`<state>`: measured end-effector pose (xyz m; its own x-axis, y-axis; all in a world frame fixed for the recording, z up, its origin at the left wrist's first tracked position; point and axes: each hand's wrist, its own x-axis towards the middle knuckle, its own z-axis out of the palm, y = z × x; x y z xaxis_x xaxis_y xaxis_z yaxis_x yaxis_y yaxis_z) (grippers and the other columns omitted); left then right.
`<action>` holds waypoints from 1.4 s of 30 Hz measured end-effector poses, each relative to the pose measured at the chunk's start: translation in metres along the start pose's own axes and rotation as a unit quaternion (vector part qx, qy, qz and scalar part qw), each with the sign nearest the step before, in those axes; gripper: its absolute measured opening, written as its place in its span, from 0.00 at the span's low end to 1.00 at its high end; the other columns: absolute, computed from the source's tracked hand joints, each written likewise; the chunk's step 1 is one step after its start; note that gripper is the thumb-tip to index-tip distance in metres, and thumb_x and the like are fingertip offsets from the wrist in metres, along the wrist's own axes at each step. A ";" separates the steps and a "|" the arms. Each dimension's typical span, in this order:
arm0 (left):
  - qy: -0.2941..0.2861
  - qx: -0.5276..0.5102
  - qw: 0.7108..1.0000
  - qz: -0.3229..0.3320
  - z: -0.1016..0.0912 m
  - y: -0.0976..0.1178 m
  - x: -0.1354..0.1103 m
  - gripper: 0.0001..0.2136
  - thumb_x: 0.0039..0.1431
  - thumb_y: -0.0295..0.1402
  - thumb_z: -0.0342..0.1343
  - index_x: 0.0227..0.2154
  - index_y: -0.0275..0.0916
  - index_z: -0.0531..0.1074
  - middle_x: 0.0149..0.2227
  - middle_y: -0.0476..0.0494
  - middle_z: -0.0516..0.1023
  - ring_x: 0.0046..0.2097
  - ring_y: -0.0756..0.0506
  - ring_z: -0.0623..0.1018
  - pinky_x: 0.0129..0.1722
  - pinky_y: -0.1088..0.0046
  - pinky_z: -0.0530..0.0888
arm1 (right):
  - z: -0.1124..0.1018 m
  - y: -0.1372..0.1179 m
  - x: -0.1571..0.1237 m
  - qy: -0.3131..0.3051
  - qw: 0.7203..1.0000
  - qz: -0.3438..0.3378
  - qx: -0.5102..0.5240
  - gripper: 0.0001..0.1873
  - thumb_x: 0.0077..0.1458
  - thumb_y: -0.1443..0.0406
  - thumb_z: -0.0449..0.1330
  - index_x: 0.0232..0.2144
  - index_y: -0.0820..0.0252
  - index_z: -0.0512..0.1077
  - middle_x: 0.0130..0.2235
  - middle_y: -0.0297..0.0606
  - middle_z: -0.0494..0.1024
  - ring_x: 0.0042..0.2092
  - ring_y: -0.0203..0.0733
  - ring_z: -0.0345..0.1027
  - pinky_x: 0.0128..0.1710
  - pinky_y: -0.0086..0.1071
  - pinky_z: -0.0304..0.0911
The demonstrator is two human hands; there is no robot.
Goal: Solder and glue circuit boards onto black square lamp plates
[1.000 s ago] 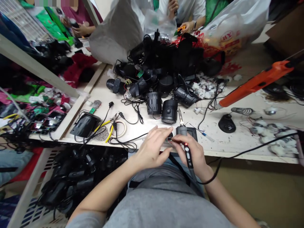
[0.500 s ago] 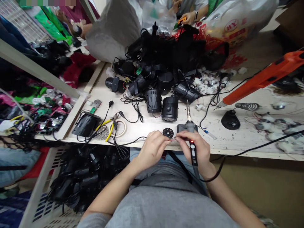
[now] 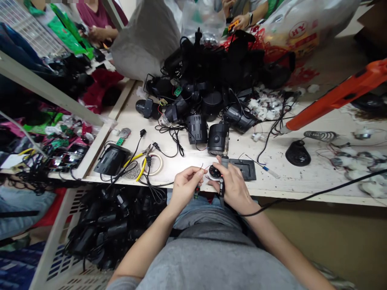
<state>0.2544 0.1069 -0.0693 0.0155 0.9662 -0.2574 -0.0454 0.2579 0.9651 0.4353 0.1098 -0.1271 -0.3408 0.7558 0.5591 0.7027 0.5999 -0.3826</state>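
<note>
My right hand (image 3: pixel 231 182) grips a black soldering iron (image 3: pixel 222 191), its grey front and metal tip pointing up the bench towards a black cylindrical camera housing (image 3: pixel 217 139). Beside those fingers sits a round black disc (image 3: pixel 215 172) with a pale rim, close to the bench edge. My left hand (image 3: pixel 186 186) pinches a thin wire (image 3: pixel 202 167) between finger and thumb. A small green circuit board (image 3: pixel 196 193) hangs just below that hand; whether it joins the wire is hidden. A flat black pad (image 3: pixel 245 169) lies right of the disc.
A heap of black camera housings (image 3: pixel 208 68) with cables fills the bench's back. Yellow-handled pliers (image 3: pixel 141 169), a tape roll (image 3: pixel 155 164), and an orange tool (image 3: pixel 338 96) lie around. A co-worker's hand (image 3: pixel 238 24) is beyond the heap. Black housings fill a crate (image 3: pixel 51 257) below.
My hands have moved closer together and to the left. The iron now points up the bench, the disc sits against my right fingers, and my left hand has risen with the wire.
</note>
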 end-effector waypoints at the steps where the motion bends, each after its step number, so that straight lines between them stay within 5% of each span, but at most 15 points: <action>1: 0.000 0.002 1.000 -0.008 0.001 -0.003 0.000 0.22 0.49 0.53 0.67 0.33 0.36 0.80 0.24 0.48 0.75 0.25 0.52 0.71 0.28 0.76 0.71 | 0.001 0.000 0.001 -0.003 1.000 0.002 0.000 0.30 0.64 0.63 0.59 0.65 0.59 0.56 0.56 0.55 0.74 0.50 0.55 0.70 0.48 0.49 0.68; 14: 0.022 0.030 0.999 -0.005 0.010 -0.042 0.000 0.20 0.55 0.53 0.62 0.33 0.37 0.77 0.34 0.44 0.80 0.26 0.51 0.74 0.29 0.75 0.71 | -0.006 0.009 -0.002 -0.034 0.999 -0.016 0.027 0.30 0.63 0.68 0.56 0.65 0.60 0.54 0.56 0.53 0.73 0.54 0.53 0.69 0.55 0.51 0.64; 20: 0.009 -0.009 1.000 -0.013 0.014 -0.046 0.005 0.21 0.53 0.53 0.63 0.32 0.36 0.76 0.48 0.38 0.80 0.25 0.54 0.73 0.30 0.73 0.74 | -0.010 0.012 -0.003 -0.051 0.999 -0.003 0.001 0.29 0.63 0.67 0.56 0.64 0.59 0.56 0.53 0.51 0.75 0.52 0.53 0.70 0.58 0.55 0.59; 25: -0.069 -0.021 0.996 -0.045 0.014 -0.044 0.007 0.22 0.52 0.54 0.64 0.32 0.37 0.75 0.40 0.42 0.82 0.26 0.52 0.74 0.30 0.74 0.72 | -0.016 0.014 -0.002 -0.061 0.998 -0.007 0.002 0.29 0.62 0.66 0.57 0.63 0.60 0.56 0.54 0.51 0.74 0.50 0.52 0.70 0.59 0.53 0.58; 34: -0.068 -0.028 0.996 -0.049 0.013 -0.047 0.005 0.24 0.53 0.56 0.62 0.32 0.37 0.73 0.38 0.42 0.82 0.27 0.52 0.75 0.32 0.75 0.72 | -0.020 0.015 0.002 -0.055 0.998 0.005 0.029 0.28 0.63 0.61 0.59 0.62 0.57 0.58 0.50 0.49 0.73 0.51 0.54 0.69 0.53 0.50 0.64; 42: -0.062 -0.046 0.997 -0.017 0.022 -0.035 0.002 0.20 0.54 0.51 0.64 0.34 0.36 0.78 0.26 0.46 0.77 0.29 0.49 0.76 0.33 0.74 0.73 | -0.074 0.033 0.010 -0.059 0.991 0.010 0.119 0.34 0.57 0.68 0.63 0.63 0.52 0.57 0.53 0.46 0.73 0.55 0.52 0.69 0.53 0.47 0.68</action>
<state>0.2780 0.1000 -0.1023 0.1421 0.9506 -0.2760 -0.1337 0.2947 0.9462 0.5011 0.1180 -0.0793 -0.4084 0.7858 0.4645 0.5480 0.6180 -0.5637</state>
